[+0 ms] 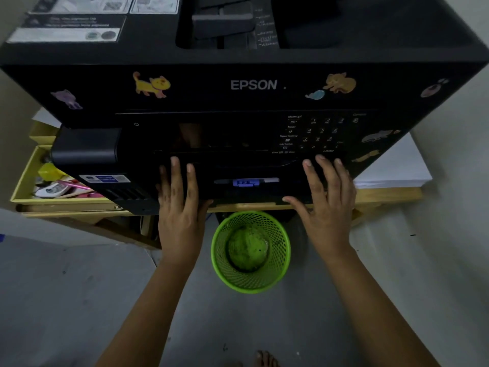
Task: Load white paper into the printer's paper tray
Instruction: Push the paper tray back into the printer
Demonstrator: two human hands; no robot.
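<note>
Fingers spread flat, holding nothing: left hand [180,207], right hand [326,205] | both pressed on printer [254,86] tray front [246,182], likely to seat it | paper stack [391,170] lies beside printer, right.

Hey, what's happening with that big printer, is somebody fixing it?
A person stands over a black Epson printer decorated with cat stickers, on a low wooden stand. The left hand and right hand lie flat, fingers spread, against the lower front panel on either side of a slot with a purple tab. Neither hand holds paper. A stack of white paper waits on the stand, right of the printer. A green mesh wastebasket sits on the floor below.
</note>
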